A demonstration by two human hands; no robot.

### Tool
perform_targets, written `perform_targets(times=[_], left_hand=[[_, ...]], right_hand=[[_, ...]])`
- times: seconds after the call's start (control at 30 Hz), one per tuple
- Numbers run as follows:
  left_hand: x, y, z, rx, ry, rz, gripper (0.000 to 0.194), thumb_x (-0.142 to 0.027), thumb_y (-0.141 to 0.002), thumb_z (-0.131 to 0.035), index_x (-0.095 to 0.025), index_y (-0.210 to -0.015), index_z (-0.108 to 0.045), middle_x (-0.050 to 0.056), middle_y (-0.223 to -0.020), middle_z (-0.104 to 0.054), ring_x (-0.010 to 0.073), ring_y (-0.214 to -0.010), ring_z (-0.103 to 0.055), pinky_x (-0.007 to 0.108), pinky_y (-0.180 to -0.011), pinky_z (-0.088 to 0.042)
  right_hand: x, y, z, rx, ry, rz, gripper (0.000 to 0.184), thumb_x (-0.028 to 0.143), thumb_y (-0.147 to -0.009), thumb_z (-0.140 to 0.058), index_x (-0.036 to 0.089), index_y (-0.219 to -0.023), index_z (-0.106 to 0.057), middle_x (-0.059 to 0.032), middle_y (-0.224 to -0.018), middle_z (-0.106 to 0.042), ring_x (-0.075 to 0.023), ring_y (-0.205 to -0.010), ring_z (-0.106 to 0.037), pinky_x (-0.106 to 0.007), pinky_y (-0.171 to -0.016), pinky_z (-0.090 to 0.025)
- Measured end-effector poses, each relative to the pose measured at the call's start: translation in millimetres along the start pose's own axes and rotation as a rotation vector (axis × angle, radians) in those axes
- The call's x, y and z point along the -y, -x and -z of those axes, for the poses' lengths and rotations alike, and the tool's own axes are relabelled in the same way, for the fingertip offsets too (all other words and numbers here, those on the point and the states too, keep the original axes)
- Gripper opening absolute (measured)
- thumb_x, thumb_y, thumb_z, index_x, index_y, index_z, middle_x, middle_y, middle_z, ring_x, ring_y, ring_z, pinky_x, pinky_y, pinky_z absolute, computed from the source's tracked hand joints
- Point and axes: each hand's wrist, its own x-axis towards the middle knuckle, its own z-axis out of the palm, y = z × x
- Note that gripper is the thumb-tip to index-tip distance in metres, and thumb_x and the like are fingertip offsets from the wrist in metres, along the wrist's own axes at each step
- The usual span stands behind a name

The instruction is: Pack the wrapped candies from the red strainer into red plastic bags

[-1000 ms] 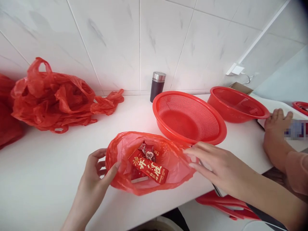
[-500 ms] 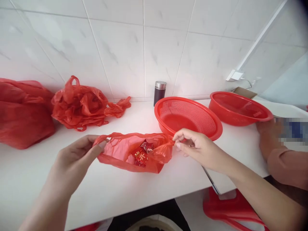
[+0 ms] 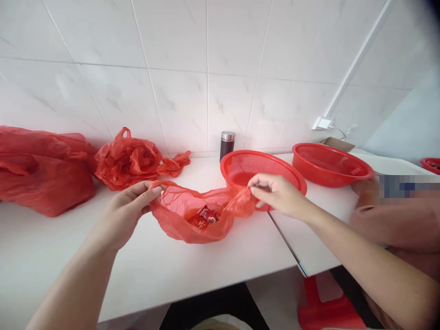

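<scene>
A thin red plastic bag [image 3: 192, 231] is stretched between my two hands over the white table. My left hand [image 3: 129, 213] pinches its left side between thumb and fingers. The opposite end is gathered in the fingertips of my right hand [image 3: 275, 192]. Through the open mouth I see several small red packets [image 3: 206, 217] with gold and white print lying at the bottom. Behind my right hand, partly covered by it, stands a red perforated plastic basket [image 3: 264, 160].
Crumpled red bags [image 3: 129, 162] and a full red bag [image 3: 44, 178] lie at left. A dark thermos [image 3: 227, 146] stands by the tiled wall. At right, a person's arm [image 3: 364, 197] is beside a second red basket [image 3: 326, 176]. A red stool [image 3: 330, 311] is below the table edge.
The view has shifted, tilting up a little. Both hands keep their hold on the bag, which now hangs more rounded with its rim lifted. The other person's arm has shifted slightly.
</scene>
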Motion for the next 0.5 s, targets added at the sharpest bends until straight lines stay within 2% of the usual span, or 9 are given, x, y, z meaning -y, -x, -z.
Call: perform_targets(times=[0.07,0.13,0.17,0.23,0.3,0.4,0.5], left_hand=[[-16,-5,-1.1,-0.035,0.055,-0.06,0.016,-0.034,-0.08,-0.069,-0.018,-0.078,-0.065,0.0,-0.078,-0.06,0.0126,-0.073,-0.053,0.023,-0.068,-0.045],[-33,-9,-0.3,-0.094,0.109,-0.191,0.012,-0.027,-0.083,-0.066,-0.016,-0.077,-0.065,0.0,-0.078,-0.059,0.0115,-0.074,-0.053,0.022,-0.068,-0.044],[-41,-12,0.8,-0.121,0.132,-0.272,0.013,-0.025,-0.084,-0.064,-0.016,-0.076,-0.064,0.0,-0.077,-0.058,0.0111,-0.074,-0.053,0.022,-0.068,-0.044],[-56,-16,3.7,-0.139,0.125,-0.38,0.015,-0.026,-0.086,-0.062,-0.015,-0.075,-0.062,0.0,-0.077,-0.057,0.0108,-0.071,-0.052,0.023,-0.065,-0.043],[-69,-21,6.6,-0.142,0.052,-0.379,0.018,-0.029,-0.084,-0.065,-0.013,-0.076,-0.061,0.001,-0.077,-0.058,0.0112,-0.069,-0.052,0.024,-0.061,-0.04],[-83,-27,10.3,-0.173,-0.043,-0.362,0.024,-0.034,-0.081,-0.068,-0.011,-0.082,-0.062,0.002,-0.081,-0.061,0.0131,-0.073,-0.056,0.024,-0.062,-0.04],[-91,-32,13.5,-0.199,-0.082,-0.356,0.028,-0.037,-0.081,-0.067,-0.01,-0.089,-0.064,0.003,-0.082,-0.063,0.0148,-0.075,-0.058,0.027,-0.066,-0.043]], right_hand=[[16,-10,12,-0.177,-0.079,0.124,0.012,0.031,-0.086,-0.055,0.02,-0.087,-0.059,-0.0014,-0.083,-0.063,-0.0146,-0.077,-0.063,-0.029,-0.067,-0.057],[25,-21,18,-0.352,-0.133,0.232,0.01,0.029,-0.087,-0.054,0.02,-0.088,-0.057,-0.001,-0.083,-0.063,-0.0142,-0.078,-0.063,-0.029,-0.069,-0.057],[28,-27,20,-0.389,-0.142,0.264,0.008,0.028,-0.087,-0.054,0.02,-0.088,-0.057,-0.0009,-0.083,-0.063,-0.014,-0.078,-0.063,-0.029,-0.07,-0.057],[33,-40,20,-0.34,-0.122,0.294,0.006,0.025,-0.085,-0.055,0.019,-0.086,-0.056,-0.0008,-0.082,-0.063,-0.0134,-0.076,-0.063,-0.028,-0.07,-0.055],[39,-53,21,-0.292,-0.103,0.333,0.004,0.022,-0.083,-0.056,0.019,-0.082,-0.055,-0.0004,-0.08,-0.063,-0.0127,-0.074,-0.062,-0.027,-0.069,-0.054],[56,-67,24,-0.396,-0.172,0.401,0.002,0.018,-0.083,-0.054,0.02,-0.082,-0.052,0.0018,-0.074,-0.059,-0.0111,-0.066,-0.06,-0.026,-0.062,-0.053],[76,-77,28,-0.31,-0.187,0.4,0.004,0.017,-0.083,-0.053,0.02,-0.082,-0.051,0.0025,-0.072,-0.056,-0.0102,-0.061,-0.059,-0.025,-0.057,-0.053]])
